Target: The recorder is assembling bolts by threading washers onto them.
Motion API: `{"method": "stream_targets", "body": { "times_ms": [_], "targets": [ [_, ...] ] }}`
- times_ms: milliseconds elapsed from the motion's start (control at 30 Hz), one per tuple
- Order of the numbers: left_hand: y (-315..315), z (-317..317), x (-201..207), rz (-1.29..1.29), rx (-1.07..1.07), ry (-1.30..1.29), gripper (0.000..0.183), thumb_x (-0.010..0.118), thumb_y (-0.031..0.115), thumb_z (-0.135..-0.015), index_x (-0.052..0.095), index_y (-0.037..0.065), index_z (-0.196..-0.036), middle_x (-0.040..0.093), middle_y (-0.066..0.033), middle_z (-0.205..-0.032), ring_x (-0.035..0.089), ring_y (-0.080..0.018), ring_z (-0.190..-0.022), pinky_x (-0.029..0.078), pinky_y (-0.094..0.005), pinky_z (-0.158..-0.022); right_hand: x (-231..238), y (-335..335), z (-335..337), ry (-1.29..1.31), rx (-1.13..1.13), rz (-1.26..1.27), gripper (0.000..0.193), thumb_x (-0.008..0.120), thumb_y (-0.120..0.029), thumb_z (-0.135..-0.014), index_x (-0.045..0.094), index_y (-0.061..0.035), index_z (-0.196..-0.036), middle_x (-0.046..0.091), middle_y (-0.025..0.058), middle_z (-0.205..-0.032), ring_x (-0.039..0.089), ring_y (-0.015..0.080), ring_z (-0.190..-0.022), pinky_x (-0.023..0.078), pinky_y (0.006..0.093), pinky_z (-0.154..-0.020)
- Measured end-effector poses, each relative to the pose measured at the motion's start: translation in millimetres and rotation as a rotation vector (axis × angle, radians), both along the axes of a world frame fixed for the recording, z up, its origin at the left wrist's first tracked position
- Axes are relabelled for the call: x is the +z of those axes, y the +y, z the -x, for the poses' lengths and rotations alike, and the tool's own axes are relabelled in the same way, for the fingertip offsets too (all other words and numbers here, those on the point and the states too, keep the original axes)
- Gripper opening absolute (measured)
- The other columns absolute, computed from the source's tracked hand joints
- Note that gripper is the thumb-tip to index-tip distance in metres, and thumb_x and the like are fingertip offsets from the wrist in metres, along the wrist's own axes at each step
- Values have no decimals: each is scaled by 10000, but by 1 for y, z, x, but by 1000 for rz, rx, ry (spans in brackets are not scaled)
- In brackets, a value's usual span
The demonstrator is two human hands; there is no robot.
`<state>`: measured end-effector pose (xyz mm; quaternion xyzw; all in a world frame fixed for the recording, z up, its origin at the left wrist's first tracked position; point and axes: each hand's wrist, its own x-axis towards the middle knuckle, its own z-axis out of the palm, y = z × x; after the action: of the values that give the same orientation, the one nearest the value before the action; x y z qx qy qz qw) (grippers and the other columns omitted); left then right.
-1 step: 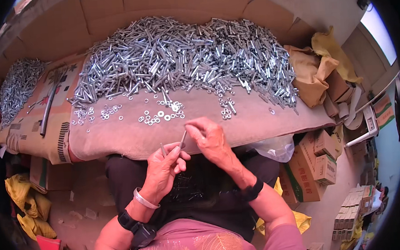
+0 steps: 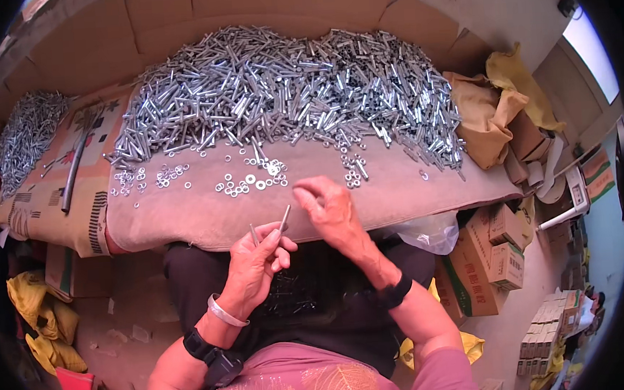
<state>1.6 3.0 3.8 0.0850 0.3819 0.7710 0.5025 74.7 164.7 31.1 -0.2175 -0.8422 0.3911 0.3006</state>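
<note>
My left hand [image 2: 260, 255] is closed around two thin metal bolts in front of the table's near edge. One bolt [image 2: 285, 217] slants up to the right past the thumb and fingers; the other bolt [image 2: 254, 234] stands up beside the index finger. Just right of the longer bolt's tip, and apart from it, hovers my right hand [image 2: 333, 211]. Its thumb and fingers are bent together in a pinch, and anything between them is too small to make out. Loose washers [image 2: 250, 179] lie on the pink cloth [image 2: 310, 159] beyond both hands.
A large heap of metal bolts [image 2: 276, 83] covers the table's back, with a smaller heap [image 2: 33, 133] far left. A dark metal rod [image 2: 75, 170] lies on the patterned cloth. Cardboard boxes [image 2: 473, 256] and a clear plastic bag [image 2: 432, 232] are right. More small metal pieces [image 2: 289, 293] rest at my lap.
My right hand has shifted slightly right, away from the tip of the longer bolt, which now shows free. The left hand keeps its place and its hold.
</note>
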Motion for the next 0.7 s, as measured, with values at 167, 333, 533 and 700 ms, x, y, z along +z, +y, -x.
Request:
{"method": "stream_targets", "body": {
  "times_ms": [167,333,533,700],
  "targets": [
    [1,3,-3,28,-4,-58,221,567,129,-948,543,-43,-1085,652,-159,-860,588,-119,-604,438,-182,-519,-2,72,22,-108,-181,-359,160,625,-157,-848,660,-33,-942,640,164,-862,632,330,-805,480,423,-712],
    [3,1,-8,91,23,-80,169,558,122,-952,556,-31,-1025,654,-152,-869,592,-112,-636,467,-193,-557,-14,110,44,-432,-250,-742,140,630,-144,-813,620,-50,-915,618,142,-889,602,310,-890,435,438,-779],
    [1,-4,-6,126,30,-66,147,569,122,-948,579,-23,-970,658,-139,-873,598,-104,-651,479,-194,-569,-21,110,50,-433,-245,-861,128,647,-135,-789,601,-50,-873,611,132,-877,593,294,-864,426,440,-774],
    [-2,-6,-7,44,34,-12,225,582,111,-938,566,-51,-1094,659,-141,-844,603,-111,-637,468,-189,-549,3,77,33,-310,-201,-222,152,640,-100,-813,613,-18,-937,660,99,-829,628,249,-760,478,382,-712]
  ]
}}
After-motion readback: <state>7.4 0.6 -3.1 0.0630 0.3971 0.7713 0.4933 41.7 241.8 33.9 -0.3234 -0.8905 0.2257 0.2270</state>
